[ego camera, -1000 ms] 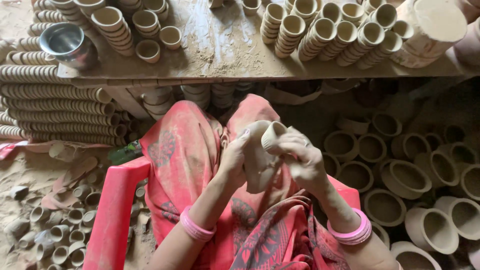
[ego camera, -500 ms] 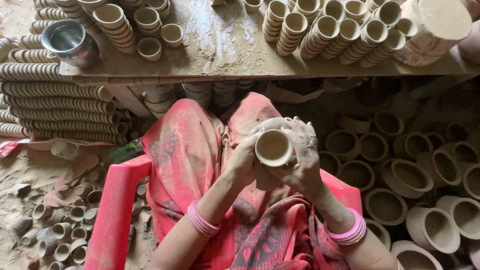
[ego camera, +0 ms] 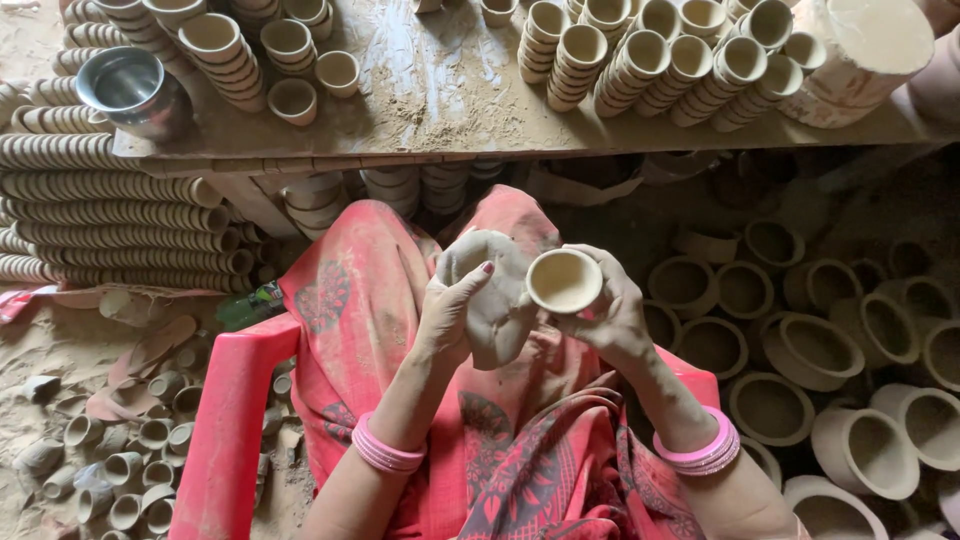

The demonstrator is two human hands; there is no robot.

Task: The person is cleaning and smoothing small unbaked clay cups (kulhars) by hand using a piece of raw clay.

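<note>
My left hand [ego camera: 452, 318] grips a lump of grey clay [ego camera: 497, 290] over my lap, which is covered in red patterned cloth. My right hand [ego camera: 612, 318] holds a small raw clay cup [ego camera: 563, 281] with its mouth turned up toward me. The cup sits right beside the lump, touching or nearly touching it. Pink bangles ring both wrists. I sit on a red plastic chair [ego camera: 228, 420].
A dusty wooden bench [ego camera: 440, 90] ahead carries stacked clay cups [ego camera: 650, 55], loose cups and a steel pot [ego camera: 132, 92]. Long rows of nested cups [ego camera: 110, 215] lie at left. Larger clay bowls [ego camera: 800, 350] crowd the floor at right; small cups [ego camera: 110, 470] litter the sand at left.
The lump and cup were pressed together between both hands a second ago. Now the cup has come away in my right hand, mouth up, and the lump stays in my left.
</note>
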